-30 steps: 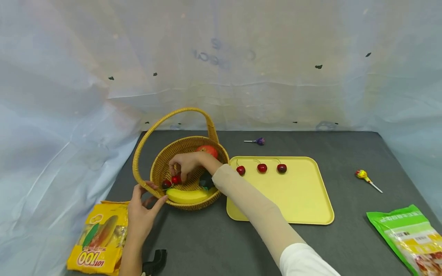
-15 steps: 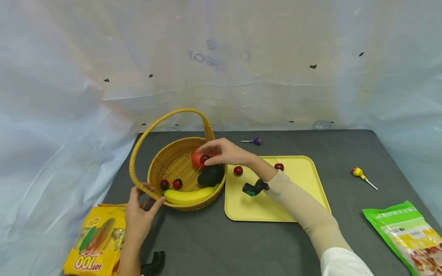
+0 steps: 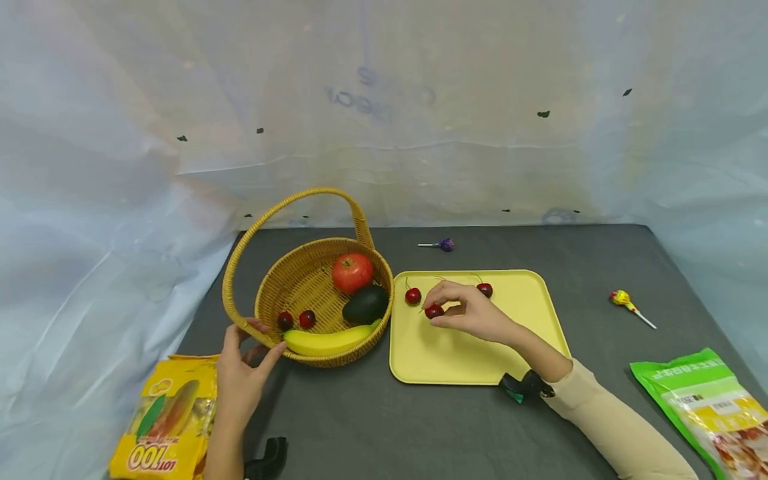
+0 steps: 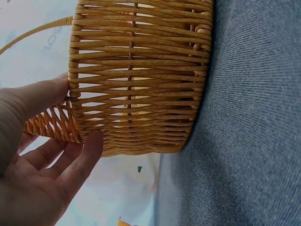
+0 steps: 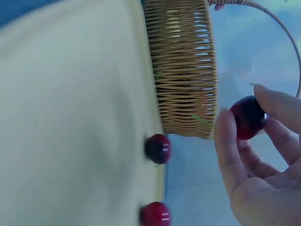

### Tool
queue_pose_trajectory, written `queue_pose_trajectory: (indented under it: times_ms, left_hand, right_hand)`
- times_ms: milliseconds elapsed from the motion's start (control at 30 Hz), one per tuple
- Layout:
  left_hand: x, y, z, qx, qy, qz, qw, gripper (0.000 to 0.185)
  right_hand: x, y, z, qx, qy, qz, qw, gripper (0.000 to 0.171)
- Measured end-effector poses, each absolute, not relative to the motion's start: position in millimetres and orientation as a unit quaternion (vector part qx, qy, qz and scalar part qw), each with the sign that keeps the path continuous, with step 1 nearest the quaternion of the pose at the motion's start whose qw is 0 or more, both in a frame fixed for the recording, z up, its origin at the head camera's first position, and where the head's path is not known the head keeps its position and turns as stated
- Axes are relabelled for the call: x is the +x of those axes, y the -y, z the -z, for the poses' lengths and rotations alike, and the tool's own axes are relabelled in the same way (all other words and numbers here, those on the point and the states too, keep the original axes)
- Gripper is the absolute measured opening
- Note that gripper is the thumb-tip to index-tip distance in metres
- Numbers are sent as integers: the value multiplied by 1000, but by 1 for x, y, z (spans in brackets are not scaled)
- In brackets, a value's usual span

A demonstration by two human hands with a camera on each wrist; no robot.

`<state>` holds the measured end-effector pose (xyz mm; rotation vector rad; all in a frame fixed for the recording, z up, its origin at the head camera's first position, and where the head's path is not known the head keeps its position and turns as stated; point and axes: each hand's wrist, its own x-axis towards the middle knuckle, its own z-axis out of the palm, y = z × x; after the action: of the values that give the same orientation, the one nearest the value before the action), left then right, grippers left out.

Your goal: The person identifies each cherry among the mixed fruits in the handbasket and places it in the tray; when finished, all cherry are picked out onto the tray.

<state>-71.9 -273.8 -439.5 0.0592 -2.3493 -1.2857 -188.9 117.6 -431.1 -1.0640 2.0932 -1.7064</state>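
near left on the tabletop point(image 3: 384, 427): yellow bag point(image 3: 162, 427). near right: green-topped bag point(image 3: 708, 407).

left hand point(image 3: 243, 377) at near left edge of the wicker basket point(image 3: 333, 361); fingers and thumb pinch the rim by the handle base.

inside basket, near to far: banana point(image 3: 327, 342) along the near wall; two loose cherries point(image 3: 307, 319) at left; dark green fruit point(image 3: 365, 305) at right; round red fruit point(image 3: 352, 273) beyond it.

yellow tray point(image 3: 480, 360) just right of basket. above its left part, right hand point(image 3: 474, 313) holds a dark red cherry point(image 3: 434, 311) between thumb and fingers, clear of the surface. two stemmed cherries point(image 3: 413, 297) visible on the tray's far side.

far right: yellow lollipop point(image 3: 624, 299). farther, beyond the tray: purple lollipop point(image 3: 445, 245). pale sheeting point(image 3: 420, 167) behind.
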Motion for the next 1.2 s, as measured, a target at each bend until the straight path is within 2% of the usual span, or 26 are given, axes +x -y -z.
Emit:
queue_pose_trajectory:
  times_ms: [167, 267, 567, 800, 967, 1200]
  left_hand:
    - [-73, 274, 440, 18, 854, 465, 232, 54]
    - [-73, 274, 441, 10, 853, 466, 234, 54]
    - [-74, 274, 440, 13, 854, 464, 236, 55]
    - [-73, 274, 440, 10, 854, 465, 234, 54]
    - [-73, 273, 440, 8, 854, 465, 235, 53]
    - [-74, 275, 441, 27, 858, 459, 228, 56]
  right_hand:
    - [-185, -122, 449, -328, -714, 600, 152, 27]
    - [-183, -118, 457, -327, -731, 580, 151, 31]
    - [-178, -91, 469, -396, -793, 457, 77, 37]
    - [-176, -84, 466, -418, -804, 420, 51, 37]
    - [-186, -109, 452, -366, -789, 493, 17, 38]
    - [-199, -184, 440, -236, -828, 502, -80, 32]
